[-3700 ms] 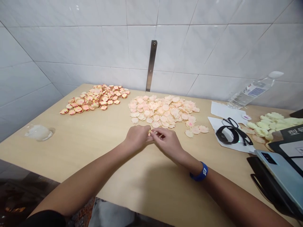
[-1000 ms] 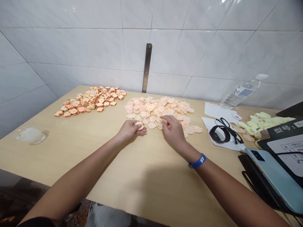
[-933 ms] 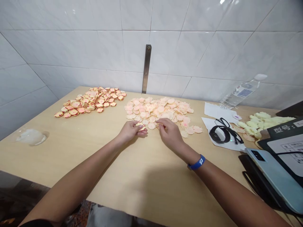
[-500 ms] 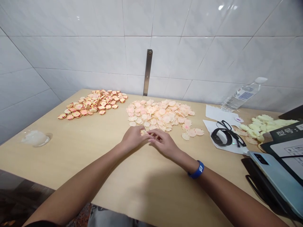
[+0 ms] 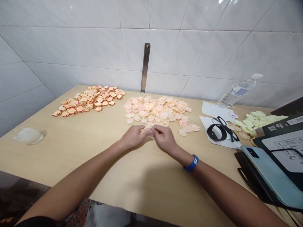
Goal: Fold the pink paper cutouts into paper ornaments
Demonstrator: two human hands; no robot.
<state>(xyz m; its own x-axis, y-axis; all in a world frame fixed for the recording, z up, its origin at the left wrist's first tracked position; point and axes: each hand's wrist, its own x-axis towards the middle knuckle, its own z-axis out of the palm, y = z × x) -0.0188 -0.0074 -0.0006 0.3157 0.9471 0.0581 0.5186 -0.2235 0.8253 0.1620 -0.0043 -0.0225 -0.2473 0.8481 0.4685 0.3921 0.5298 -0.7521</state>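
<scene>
My left hand [image 5: 134, 136] is closed around a pale flower-shaped piece [image 5: 144, 130], of which only a small part shows between the fingers. My right hand [image 5: 165, 136] meets it at the fingertips, in a closed pinch; whatever lies between those fingers is hidden. Just beyond both hands spreads a pile of thin, pale pink flower-shaped pieces [image 5: 158, 108] with jagged edges. Farther left lies a heap of thicker, cupped pieces [image 5: 88, 100] with red-marked rims.
On the wooden table [image 5: 78, 148], a small clear dish of white stuff [image 5: 29, 135] stands at left. At right are a leaning water bottle [image 5: 239, 91], glasses [image 5: 230, 130], a black wristband [image 5: 216, 132], yellow-green pieces [image 5: 257, 121], and a light-blue phone [image 5: 272, 176].
The camera view has shifted slightly, moving the scene a little left and up. My right fingers have drawn tighter together against the left fingertips. The piles look the same.
</scene>
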